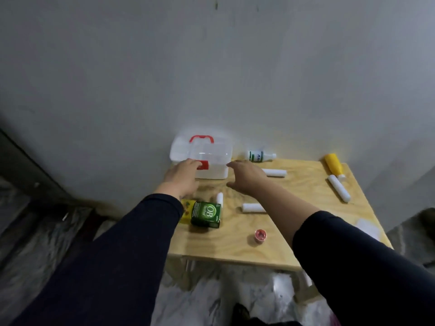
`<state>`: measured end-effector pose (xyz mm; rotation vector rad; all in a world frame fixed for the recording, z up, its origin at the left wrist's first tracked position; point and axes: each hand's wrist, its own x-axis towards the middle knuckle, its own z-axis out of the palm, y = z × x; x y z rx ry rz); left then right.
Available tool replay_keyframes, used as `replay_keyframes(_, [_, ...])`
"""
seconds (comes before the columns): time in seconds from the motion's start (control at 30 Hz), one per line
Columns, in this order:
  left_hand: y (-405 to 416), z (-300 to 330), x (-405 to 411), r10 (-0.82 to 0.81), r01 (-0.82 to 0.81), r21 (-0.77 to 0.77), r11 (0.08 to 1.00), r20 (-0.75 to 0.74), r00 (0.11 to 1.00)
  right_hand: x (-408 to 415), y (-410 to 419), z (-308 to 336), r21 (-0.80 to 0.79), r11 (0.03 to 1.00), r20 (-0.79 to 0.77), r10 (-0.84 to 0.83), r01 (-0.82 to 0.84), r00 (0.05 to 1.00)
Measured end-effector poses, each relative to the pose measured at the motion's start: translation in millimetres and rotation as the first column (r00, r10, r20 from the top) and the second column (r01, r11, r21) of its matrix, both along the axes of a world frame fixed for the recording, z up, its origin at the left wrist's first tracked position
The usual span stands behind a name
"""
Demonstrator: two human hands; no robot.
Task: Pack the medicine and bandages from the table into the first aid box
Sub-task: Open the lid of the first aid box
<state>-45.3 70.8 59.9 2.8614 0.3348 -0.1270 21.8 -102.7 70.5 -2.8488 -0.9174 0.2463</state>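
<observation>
Dark sleeves [113,260] nearest. Left hand [182,176] fingers at the first aid box's [211,170] red latch [204,164]; right hand [244,176] spread wide, empty. I'd steady the lid, then lift the latch.

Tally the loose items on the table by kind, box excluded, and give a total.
White bandage rolls: 4
Bottles: 2 (white with green label, yellow)
Cartons: 2 (green, yellow)
Small red round item: 1
Flat white packet: 1
Total: 10
</observation>
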Motion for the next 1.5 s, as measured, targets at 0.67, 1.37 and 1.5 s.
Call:
replay_keyframes(0.67, [81,-57,73,-0.143,0.114,0.14,0.984,0.214,0.966,55,94,-84,-0.076,0.991,0.374,0.133,-0.113,0.918])
replay_keyframes(1.37, [116,-40,63,-0.437,0.38,0.256,0.889,0.229,0.87,11,110,-75,0.174,0.983,0.586,-0.062,-0.051,0.808])
replay_keyframes(1.5, [121,-15,68,-0.491,0.412,0.304,0.859,0.26,0.831,14,109,-50,0.209,0.977,0.648,-0.107,-0.041,0.754])
